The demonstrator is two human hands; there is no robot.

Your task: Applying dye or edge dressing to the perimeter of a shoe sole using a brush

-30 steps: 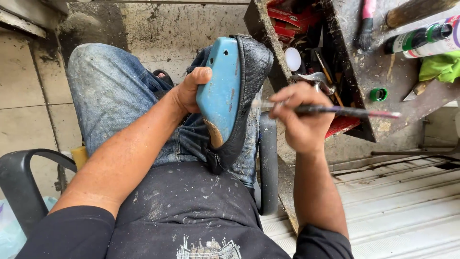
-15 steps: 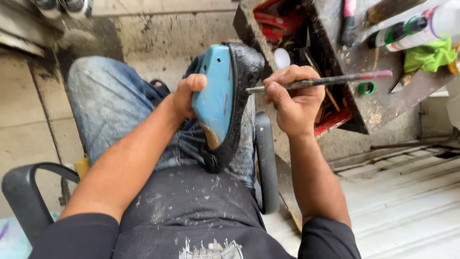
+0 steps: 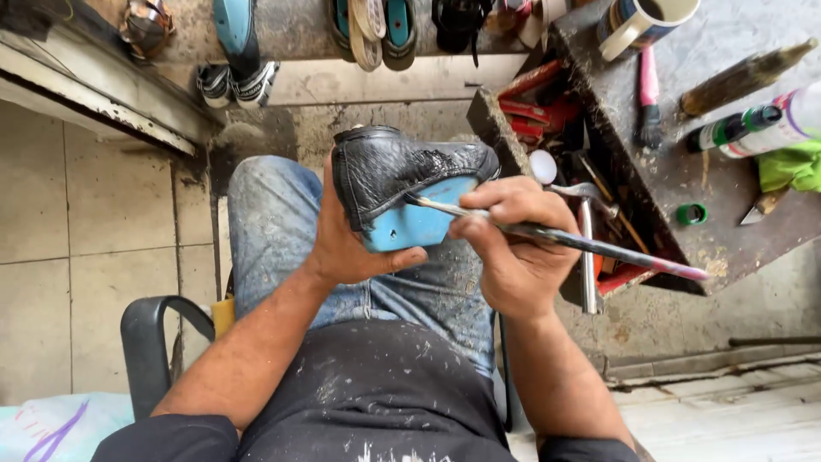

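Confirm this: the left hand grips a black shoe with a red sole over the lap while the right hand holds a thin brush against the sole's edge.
Not quite: the sole is blue, not red, as the head view shows. The rest stands: the left hand grips the black shoe over the lap, and the right hand holds a thin brush against the sole's edge.

one shoe (image 3: 402,184), one brush (image 3: 564,238), two hands (image 3: 351,248)

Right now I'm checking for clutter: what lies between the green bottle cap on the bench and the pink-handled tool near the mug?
In the head view, only bare, stained benchtop lies between the green cap and the pink-handled tool; nothing rests on that stretch.
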